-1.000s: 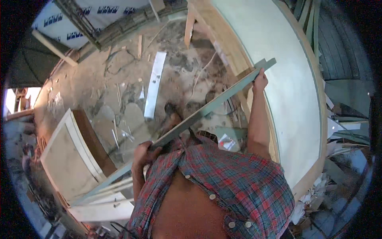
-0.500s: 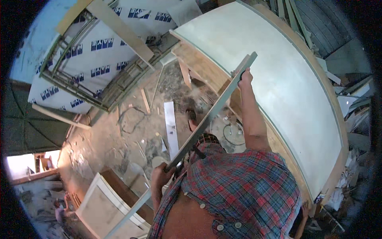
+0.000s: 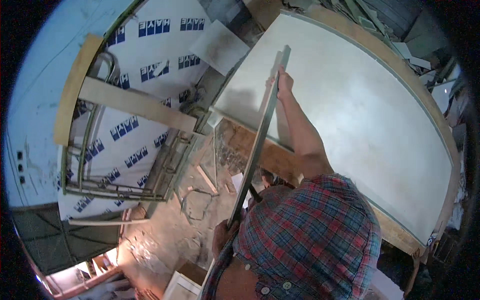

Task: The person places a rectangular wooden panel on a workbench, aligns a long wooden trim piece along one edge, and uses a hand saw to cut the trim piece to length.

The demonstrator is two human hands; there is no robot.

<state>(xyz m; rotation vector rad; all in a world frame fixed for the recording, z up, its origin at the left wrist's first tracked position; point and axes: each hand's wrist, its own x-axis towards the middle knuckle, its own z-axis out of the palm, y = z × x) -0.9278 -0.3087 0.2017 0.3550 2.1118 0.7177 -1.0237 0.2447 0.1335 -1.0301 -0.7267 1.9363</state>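
Note:
A long, narrow, straight grey-green strip [image 3: 258, 142] slants across the view, its far end raised over a large white panel [image 3: 360, 125]. My right hand [image 3: 285, 84] is closed round it near that far end, and the strip's shadow falls on the panel. Lower down, close to my waist, my left hand [image 3: 225, 237] grips the same strip. Its near end runs down past my plaid shirt [image 3: 305, 230] and out of sight. I cannot tell whether the strip is wood or metal.
The white panel lies on a wooden frame [image 3: 272, 150]. On the left, metal tube frames [image 3: 117, 192] and a plank [image 3: 137, 105] stand before a printed sheet. Scraps and a cable loop [image 3: 197, 205] litter the floor. Another person's arm [image 3: 414, 272] touches the panel's lower right corner.
The strip has swung steeper in view, its far end now over the white panel's left part. Both hands kept hold of it. My view has turned, showing more of the left wall.

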